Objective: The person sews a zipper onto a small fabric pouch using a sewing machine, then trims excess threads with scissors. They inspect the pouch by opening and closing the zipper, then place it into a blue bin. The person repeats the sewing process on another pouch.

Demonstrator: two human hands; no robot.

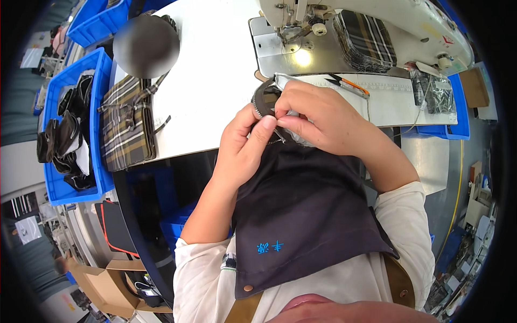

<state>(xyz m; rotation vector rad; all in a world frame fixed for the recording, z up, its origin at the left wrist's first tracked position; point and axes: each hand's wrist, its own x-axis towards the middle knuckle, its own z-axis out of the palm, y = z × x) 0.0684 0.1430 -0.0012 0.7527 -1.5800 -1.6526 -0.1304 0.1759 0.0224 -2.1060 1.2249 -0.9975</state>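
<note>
My left hand (242,142) and my right hand (323,113) meet at the table's front edge, above my dark apron. Between them is a small dark fabric piece with a zipper (258,99), its teeth curving along the left side. The left thumb and fingers pinch its lower left part. My right thumb and forefinger pinch the piece from the right, close to the left thumb. Whitish lining or film shows around the right fingers. Part of the piece is hidden behind my fingers. Thread snips (350,85) with an orange handle lie beyond the right hand.
A sewing machine (296,27) stands at the back, beside a stack of plaid panels (366,43). More plaid pieces (126,129) lie at the table's left. A blue bin (99,185) holds dark pieces. A clear bag (433,94) sits on the right.
</note>
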